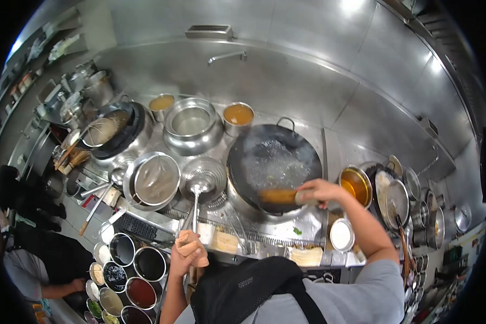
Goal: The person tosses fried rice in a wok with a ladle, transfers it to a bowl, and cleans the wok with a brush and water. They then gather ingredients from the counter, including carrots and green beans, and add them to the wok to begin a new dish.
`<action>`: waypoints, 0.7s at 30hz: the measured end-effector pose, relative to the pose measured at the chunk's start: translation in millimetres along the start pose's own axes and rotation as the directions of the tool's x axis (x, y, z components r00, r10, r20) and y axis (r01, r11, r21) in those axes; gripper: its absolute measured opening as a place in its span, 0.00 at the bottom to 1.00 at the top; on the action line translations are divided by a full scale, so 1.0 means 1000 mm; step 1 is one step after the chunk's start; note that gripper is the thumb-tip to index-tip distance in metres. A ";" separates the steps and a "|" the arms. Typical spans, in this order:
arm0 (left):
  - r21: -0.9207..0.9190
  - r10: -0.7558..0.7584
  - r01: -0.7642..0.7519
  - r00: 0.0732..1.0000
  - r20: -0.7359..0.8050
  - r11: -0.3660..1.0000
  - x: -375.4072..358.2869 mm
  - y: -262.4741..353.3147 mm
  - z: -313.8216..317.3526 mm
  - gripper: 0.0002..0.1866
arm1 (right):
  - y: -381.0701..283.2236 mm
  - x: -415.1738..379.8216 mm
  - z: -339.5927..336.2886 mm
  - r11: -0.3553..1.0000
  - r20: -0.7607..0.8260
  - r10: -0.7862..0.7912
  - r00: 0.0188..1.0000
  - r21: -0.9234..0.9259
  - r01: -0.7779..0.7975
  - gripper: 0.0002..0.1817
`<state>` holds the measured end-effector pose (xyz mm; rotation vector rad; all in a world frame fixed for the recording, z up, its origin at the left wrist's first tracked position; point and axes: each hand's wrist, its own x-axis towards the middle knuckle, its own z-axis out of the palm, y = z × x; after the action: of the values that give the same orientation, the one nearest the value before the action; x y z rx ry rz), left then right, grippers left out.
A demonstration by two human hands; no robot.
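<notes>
My right hand is closed on the handle end of a bamboo brush, whose blurred bristles reach over the near rim of a large black wok. Bubbling, steaming liquid lies in the wok. Lower left of it, my left hand is wrapped round the handle of a metal ladle. Some tan material, perhaps a cloth, shows at that hand. The ladle's bowl rests over a perforated strainer.
Left of the strainer are a steel bowl with a sieve and a second wok. A pot of yellow oil stands right. Sauce containers fill the lower left, near a co-worker's hand. A faucet projects from the back wall.
</notes>
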<state>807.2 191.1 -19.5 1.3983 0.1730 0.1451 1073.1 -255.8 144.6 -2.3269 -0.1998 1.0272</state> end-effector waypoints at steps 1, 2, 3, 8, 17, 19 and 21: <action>-0.021 -0.001 0.001 1.000 0.019 1.000 0.004 0.008 0.008 0.27 | 0.005 0.034 0.008 0.998 0.076 -0.046 0.996 -0.028 0.048 0.33; -0.051 0.044 -0.041 0.998 0.046 0.998 0.009 0.008 0.014 0.29 | 0.012 0.083 0.015 0.995 -0.006 -0.022 1.000 0.094 0.022 0.32; -0.053 0.045 -0.043 0.998 0.038 0.998 0.008 0.005 0.016 0.29 | 0.020 0.130 0.025 0.976 -0.082 0.019 0.996 0.219 -0.001 0.31; -0.403 -0.164 0.166 0.986 0.042 0.900 -0.013 -0.007 0.003 0.32 | 0.007 0.178 0.063 0.917 -0.336 -0.080 0.938 0.344 0.201 0.31; -0.452 -0.141 0.091 0.987 -0.078 0.888 -0.020 0.015 -0.018 0.37 | 0.032 0.139 -0.004 0.996 -0.456 0.078 0.887 -0.008 -0.091 0.33; -0.456 -0.153 0.147 0.988 0.023 0.878 -0.007 -0.006 -0.020 0.37 | 0.047 0.214 0.023 0.982 -0.613 0.013 0.790 0.155 0.104 0.33; -0.428 -0.184 0.161 0.983 -0.014 0.890 -0.008 -0.015 -0.018 0.37 | 0.026 0.210 0.054 0.993 -0.598 -0.030 0.801 0.072 0.091 0.34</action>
<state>795.8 204.0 -36.7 0.9370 0.2921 0.0669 1176.9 -178.6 -30.8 -2.4078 0.0289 0.2215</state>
